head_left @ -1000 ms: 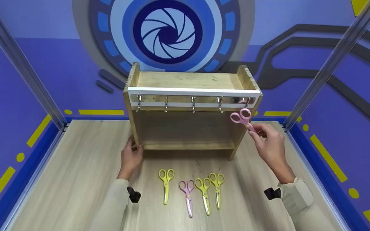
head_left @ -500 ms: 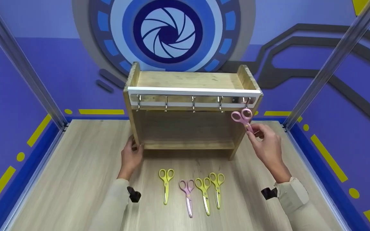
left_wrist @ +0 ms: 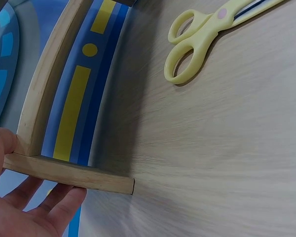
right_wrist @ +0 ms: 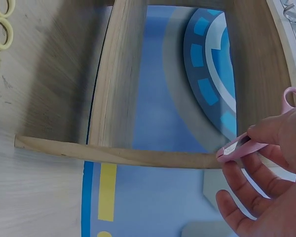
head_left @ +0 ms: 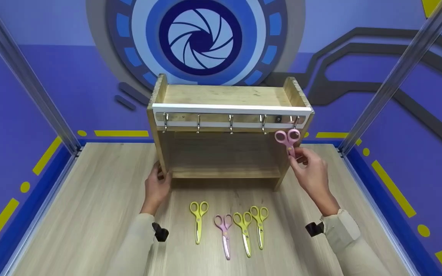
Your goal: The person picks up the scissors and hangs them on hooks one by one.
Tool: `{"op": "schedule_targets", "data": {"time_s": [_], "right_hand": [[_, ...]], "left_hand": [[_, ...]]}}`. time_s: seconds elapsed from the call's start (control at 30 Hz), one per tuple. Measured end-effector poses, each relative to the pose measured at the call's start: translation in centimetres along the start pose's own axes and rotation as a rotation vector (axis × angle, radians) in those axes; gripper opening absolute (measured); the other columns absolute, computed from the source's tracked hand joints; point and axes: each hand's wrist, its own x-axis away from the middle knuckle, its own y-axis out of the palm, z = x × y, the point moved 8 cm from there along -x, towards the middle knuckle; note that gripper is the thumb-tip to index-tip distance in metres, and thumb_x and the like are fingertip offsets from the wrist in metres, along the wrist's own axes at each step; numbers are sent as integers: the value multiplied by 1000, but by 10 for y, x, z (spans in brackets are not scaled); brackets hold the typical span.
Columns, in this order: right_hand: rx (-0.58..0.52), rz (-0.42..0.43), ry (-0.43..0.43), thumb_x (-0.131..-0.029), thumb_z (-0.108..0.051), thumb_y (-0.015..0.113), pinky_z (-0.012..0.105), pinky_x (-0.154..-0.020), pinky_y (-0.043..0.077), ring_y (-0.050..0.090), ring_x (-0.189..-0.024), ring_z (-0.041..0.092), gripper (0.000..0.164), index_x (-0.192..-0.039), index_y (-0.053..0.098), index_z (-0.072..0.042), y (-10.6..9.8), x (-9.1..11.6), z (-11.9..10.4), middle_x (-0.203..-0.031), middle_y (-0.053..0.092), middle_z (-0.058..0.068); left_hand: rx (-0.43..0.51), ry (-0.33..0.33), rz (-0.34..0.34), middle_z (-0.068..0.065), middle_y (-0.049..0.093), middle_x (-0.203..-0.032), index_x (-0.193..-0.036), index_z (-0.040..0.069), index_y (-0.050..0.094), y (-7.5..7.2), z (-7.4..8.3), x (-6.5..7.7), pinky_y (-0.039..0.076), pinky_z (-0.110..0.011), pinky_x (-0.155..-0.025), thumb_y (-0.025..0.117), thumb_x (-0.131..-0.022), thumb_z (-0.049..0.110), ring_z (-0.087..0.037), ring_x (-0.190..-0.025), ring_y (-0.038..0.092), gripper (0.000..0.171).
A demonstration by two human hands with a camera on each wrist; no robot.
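Observation:
My right hand pinches pink scissors by their blade end, with the finger loops pointing up. Those loops overlap the lower end of the rightmost metal hook in the head view. In the right wrist view, the thumb and fingers hold the blades close to the rack's side panel. My left hand grips the lower left side of the wooden rack, the thumb on the inner side and the fingers on the outer side of the side panel.
On the table in front of the rack lie three yellow scissors and one pink pair, loops toward the rack. Several hooks line the white rail with nothing hanging from them. Patterned walls enclose the table.
My right hand has moved a little to the left, and the pink scissors have turned more upright below the rightmost hook. The left hand and the rack have stayed put.

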Motion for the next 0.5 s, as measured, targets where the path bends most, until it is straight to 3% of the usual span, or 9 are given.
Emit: {"op": "schedule_targets", "data": {"time_s": [0.3,0.5], "right_hand": [[-18,4,-10,-90,-8,79,38,-72,55,70,-82,26,16,-103,74,0,6,-2,-1,-95,75,12],[-11,-3,2,-89,-7,79,33,-72,52,69,-81,25,16,-104,74,-1,8,-3,0,-95,75,11]], "left_hand": [[14,-2,-2,-28,58,-138,-155,1,40,1,0,0,55,-53,-97,61,-102,11,-42,-120,63,57],[22,-4,1,-27,59,-137,-154,2,41,0,-1,0,55,-52,-97,62,-102,12,-41,-119,63,57]]}}
